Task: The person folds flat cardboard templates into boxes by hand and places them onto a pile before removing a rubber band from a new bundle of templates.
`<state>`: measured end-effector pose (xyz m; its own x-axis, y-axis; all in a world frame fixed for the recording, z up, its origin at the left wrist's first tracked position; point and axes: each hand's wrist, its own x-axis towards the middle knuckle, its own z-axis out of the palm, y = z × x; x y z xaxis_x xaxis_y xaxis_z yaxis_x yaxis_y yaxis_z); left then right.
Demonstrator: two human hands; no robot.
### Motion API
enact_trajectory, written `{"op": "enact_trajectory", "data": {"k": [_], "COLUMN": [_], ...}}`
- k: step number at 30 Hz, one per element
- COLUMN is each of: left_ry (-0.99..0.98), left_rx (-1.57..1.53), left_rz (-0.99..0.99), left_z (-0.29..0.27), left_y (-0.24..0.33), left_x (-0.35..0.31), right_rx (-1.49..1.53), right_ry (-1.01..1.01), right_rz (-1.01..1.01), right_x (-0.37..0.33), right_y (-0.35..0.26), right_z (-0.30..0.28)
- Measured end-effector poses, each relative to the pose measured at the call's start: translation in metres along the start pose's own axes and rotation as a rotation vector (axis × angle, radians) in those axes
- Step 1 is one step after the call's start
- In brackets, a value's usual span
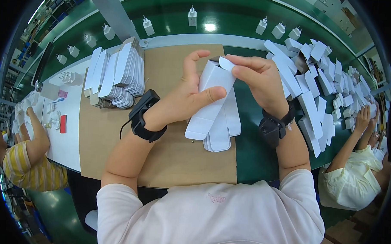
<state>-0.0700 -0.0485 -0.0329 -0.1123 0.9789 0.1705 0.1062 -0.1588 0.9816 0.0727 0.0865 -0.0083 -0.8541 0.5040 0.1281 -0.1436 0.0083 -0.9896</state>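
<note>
A small white carton (215, 82) is held up in front of me, tilted, with its far end partly open. My left hand (185, 93) grips its body, thumb across the front face and index finger raised apart from it. With thumb and index finger, my right hand (259, 79) pinches a white end flap at the carton's far end. Below the carton, a few flat white carton blanks (223, 127) lie on the brown cardboard sheet (159, 163). Each wrist wears a black strapped device.
Stacks of flat carton blanks (119, 74) stand at the left of the sheet. A large heap of white cartons (310, 89) covers the right of the green table. White plug adapters (192, 16) stand along the back ledge. One co-worker (32, 159) sits at left, another (353, 175) at right.
</note>
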Motion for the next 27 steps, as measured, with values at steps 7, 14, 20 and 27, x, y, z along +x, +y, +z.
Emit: {"op": "enact_trajectory", "data": {"k": [7, 14, 20, 27], "left_ry": [0.037, 0.044, -0.001, 0.069], "left_rx": [0.065, 0.087, 0.034, 0.95], "left_rz": [0.003, 0.049, -0.074, -0.04], "left_z": [0.002, 0.001, -0.01, -0.004], "left_y": [0.008, 0.002, -0.016, -0.025], "left_x": [-0.001, 0.004, -0.003, -0.002], "right_rx": [0.005, -0.067, -0.375, -0.803], "right_ry": [0.055, -0.07, -0.112, 0.755], "right_rz": [-0.09, -0.168, -0.129, -0.28], "right_x": [0.0, -0.002, -0.001, -0.083], "right_y": [-0.001, 0.003, -0.018, -0.082], "right_z": [0.006, -0.001, -0.019, -0.183]}}
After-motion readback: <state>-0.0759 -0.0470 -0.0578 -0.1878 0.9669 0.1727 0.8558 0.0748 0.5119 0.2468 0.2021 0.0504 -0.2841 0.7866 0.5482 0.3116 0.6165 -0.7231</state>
